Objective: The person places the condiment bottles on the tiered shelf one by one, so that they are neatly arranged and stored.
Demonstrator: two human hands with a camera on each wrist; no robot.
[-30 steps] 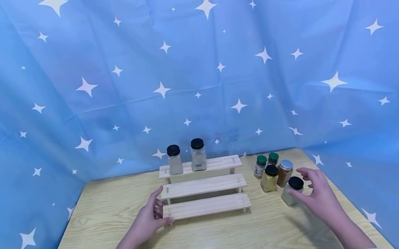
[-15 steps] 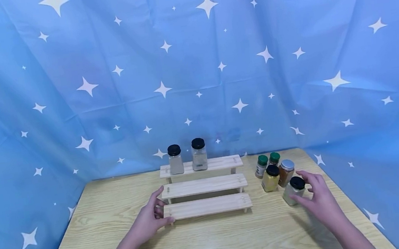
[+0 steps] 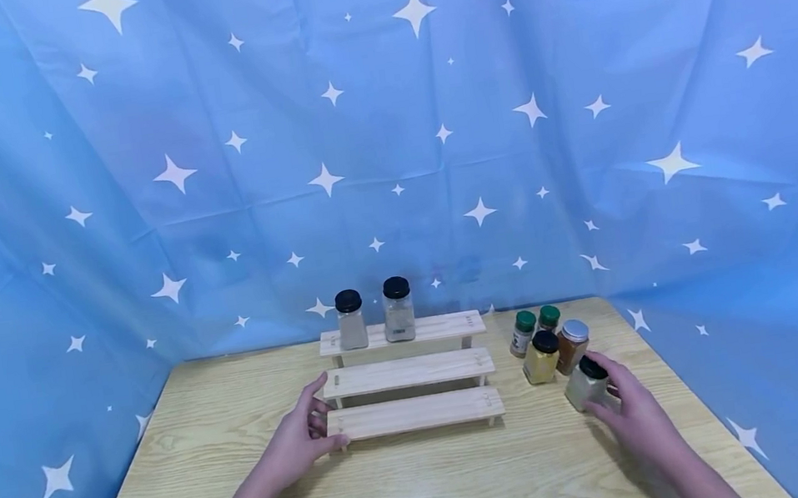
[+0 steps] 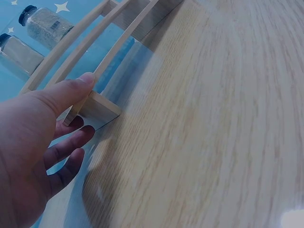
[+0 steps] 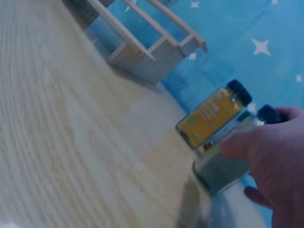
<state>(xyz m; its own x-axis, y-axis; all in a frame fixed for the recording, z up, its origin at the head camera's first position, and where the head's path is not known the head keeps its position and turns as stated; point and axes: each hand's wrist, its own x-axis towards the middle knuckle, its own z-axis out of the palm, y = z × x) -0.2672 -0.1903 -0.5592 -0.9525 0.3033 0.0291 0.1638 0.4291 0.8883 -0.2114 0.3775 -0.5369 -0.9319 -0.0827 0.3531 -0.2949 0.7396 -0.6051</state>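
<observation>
My left hand (image 3: 294,441) holds the left end of a three-tier wooden spice rack (image 3: 415,413). In the left wrist view its thumb (image 4: 78,85) presses the lowest shelf, with the fingers curled below. At the right, my right hand (image 3: 636,411) grips a black-lidded spice jar (image 3: 582,390) with pale contents. The right wrist view has the thumb (image 5: 237,145) against the jar's side and the fingers mostly hidden behind it. Two black-lidded clear jars, one (image 3: 352,327) left of the other (image 3: 399,316), stand on the top shelf.
Left of the held jar stand a yellow spice jar (image 3: 541,361), an orange-brown jar (image 3: 572,346) with a silver lid, and two green-capped bottles, one (image 3: 522,335) in front of the other (image 3: 548,318). A blue star-patterned curtain (image 3: 382,117) hangs around the wooden table (image 3: 431,489).
My right hand has come in lower and closer around the pale jar, its fingers now at the jar's upper side. The left hand and the rack stay in place.
</observation>
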